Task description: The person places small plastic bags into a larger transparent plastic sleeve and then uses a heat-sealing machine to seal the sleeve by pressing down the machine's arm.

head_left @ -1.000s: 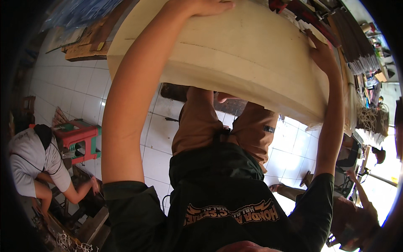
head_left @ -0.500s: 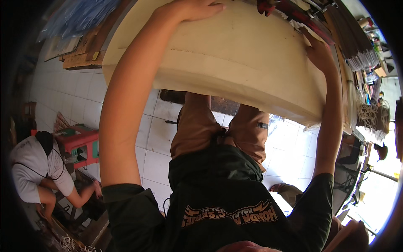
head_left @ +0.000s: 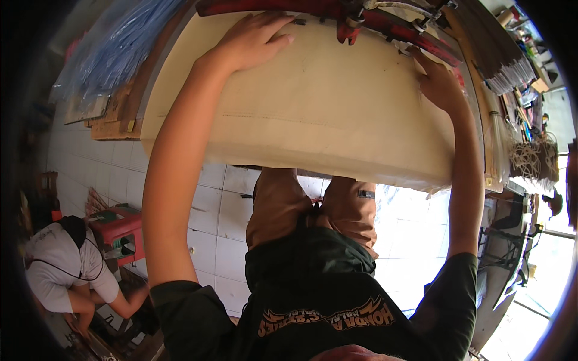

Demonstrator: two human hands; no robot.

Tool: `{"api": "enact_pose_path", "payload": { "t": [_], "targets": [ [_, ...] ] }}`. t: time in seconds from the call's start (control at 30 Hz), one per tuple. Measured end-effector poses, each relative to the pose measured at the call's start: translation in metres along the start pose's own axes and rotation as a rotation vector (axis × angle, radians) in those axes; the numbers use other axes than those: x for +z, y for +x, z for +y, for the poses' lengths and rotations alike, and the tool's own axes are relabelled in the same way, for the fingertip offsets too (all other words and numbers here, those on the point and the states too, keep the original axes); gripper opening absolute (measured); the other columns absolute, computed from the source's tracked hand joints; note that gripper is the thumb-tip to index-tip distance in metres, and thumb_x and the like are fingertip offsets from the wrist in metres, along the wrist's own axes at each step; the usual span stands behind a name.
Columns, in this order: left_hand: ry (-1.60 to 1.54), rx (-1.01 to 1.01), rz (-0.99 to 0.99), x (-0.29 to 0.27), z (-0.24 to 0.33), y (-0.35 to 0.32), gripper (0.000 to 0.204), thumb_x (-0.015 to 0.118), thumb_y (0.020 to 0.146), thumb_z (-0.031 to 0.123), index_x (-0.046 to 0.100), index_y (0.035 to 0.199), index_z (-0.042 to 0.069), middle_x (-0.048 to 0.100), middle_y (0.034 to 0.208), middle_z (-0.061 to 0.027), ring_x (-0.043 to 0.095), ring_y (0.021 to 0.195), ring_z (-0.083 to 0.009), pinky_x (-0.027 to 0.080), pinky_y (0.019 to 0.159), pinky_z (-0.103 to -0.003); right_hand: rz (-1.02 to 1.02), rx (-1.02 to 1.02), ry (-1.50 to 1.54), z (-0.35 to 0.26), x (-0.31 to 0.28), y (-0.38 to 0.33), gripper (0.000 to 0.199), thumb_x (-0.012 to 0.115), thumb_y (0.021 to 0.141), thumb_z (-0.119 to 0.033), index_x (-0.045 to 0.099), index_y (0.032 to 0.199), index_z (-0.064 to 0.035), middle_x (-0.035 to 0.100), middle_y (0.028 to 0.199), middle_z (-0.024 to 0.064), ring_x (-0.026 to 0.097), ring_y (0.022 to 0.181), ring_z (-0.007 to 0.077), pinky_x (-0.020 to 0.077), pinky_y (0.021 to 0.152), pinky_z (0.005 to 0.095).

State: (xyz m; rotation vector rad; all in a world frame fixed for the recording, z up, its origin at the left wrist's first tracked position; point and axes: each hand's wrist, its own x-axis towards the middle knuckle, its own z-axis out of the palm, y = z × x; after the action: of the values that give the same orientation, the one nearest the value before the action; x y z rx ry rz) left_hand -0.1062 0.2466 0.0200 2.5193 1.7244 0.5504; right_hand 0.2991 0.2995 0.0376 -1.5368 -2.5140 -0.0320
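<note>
A large cream-coloured sheet [head_left: 313, 90] lies over the worktable in front of me, its near edge hanging down over my knees. My left hand [head_left: 256, 43] rests on its far left part, fingers stretched and thumb apart, beside a small dark piece [head_left: 298, 22] at the far edge. My right hand [head_left: 438, 81] is on the far right part, index finger extended toward a small light metal piece [head_left: 401, 47] below the red metal bar [head_left: 391, 30]. That bar spans the sheet's far side and carries metal fittings. Whether the sheet is paper or cloth, I cannot tell.
Blue plastic strips [head_left: 114, 48] are heaped at the far left. Right of the table are stacked thin sheets [head_left: 512, 75] and a tangle of cord [head_left: 533, 156]. At the lower left another person [head_left: 66, 265] bends low beside a red plastic stool [head_left: 120, 234].
The view has tilted up, so more of the red bar and the sheet's far edge shows. Both hands remain on the sheet. The other person has bent lower.
</note>
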Motion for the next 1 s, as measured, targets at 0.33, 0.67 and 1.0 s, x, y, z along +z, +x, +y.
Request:
{"api": "enact_pose_path", "payload": {
  "t": [0.33, 0.67, 1.0],
  "targets": [
    [0.007, 0.022, 0.058, 0.003, -0.001, -0.002, 0.052, 0.055, 0.099, 0.033, 0.049, 0.145, 0.008, 0.045, 0.152, -0.0127, 0.039, 0.142, -0.0317, 0.031, 0.118, -0.04, 0.029, -0.031, 0.022, -0.011, -0.005, -0.004, 0.066, 0.048, 0.076, -0.007, 0.054, 0.141, -0.0205, 0.061, 0.136, 0.0085, 0.066, 0.104, 0.04, 0.0528, 0.091, 0.0507],
    [0.02, 0.076, 0.078, 0.001, 0.002, -0.001, 0.051, 0.055, 0.099, 0.029, 0.048, 0.145, 0.008, 0.046, 0.151, -0.0131, 0.039, 0.142, -0.0325, 0.031, 0.118, -0.042, 0.05, -0.029, 0.023, -0.019, -0.012, -0.005, 0.065, 0.051, 0.074, -0.006, 0.057, 0.138, -0.0172, 0.059, 0.138, 0.0068, 0.068, 0.091, 0.0421, 0.056, 0.084, 0.051],
    [-0.027, 0.099, 0.111, -0.003, 0.007, 0.0, 0.048, 0.058, 0.096, 0.025, 0.051, 0.139, 0.005, 0.056, 0.136, -0.018, 0.05, 0.126, -0.0377, 0.035, 0.113, -0.046, 0.036, -0.008, 0.055, -0.026, -0.02, -0.008, 0.062, 0.051, 0.076, -0.004, 0.057, 0.137, -0.0124, 0.066, 0.127, 0.0142, 0.068, 0.086, 0.0426, 0.0552, 0.081, 0.0512]
  ]
}}
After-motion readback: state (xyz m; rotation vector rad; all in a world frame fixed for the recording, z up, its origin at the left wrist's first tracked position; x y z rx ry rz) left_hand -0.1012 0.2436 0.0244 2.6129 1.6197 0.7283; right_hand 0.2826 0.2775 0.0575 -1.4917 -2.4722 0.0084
